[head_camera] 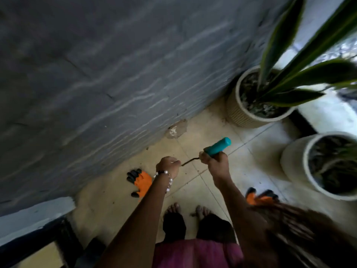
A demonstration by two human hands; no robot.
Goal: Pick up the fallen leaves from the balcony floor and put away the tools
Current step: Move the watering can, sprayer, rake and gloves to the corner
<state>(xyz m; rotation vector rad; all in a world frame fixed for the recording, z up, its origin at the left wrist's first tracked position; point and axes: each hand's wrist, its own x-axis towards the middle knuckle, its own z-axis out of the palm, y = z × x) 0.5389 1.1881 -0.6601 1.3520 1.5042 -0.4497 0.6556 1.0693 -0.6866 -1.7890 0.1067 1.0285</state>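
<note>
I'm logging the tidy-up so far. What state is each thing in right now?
Teal-handled tool: off the floor, right hand gripping its handle, left hand pinching its dark metal end.
Left glove: lying on the floor.
Right glove: lying on the floor, blurred.
Near pot: upright.
Far pot: upright, planted.

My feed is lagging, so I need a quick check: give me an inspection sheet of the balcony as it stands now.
Surface: tiled floor, pale, with specks of dirt; no leaves plainly seen.
Job's things: teal-handled tool held above the floor, its dark metal end toward the left hand.
Clutter: one orange glove on the floor by the wall; second glove on the floor behind the right forearm.
Hands: right hand grips the teal handle; left hand pinches the metal end.
Cables: nothing seen.
Surroundings: grey wall on the left; ribbed pot with long green leaves; white pot on the right; bare feet below.
</note>
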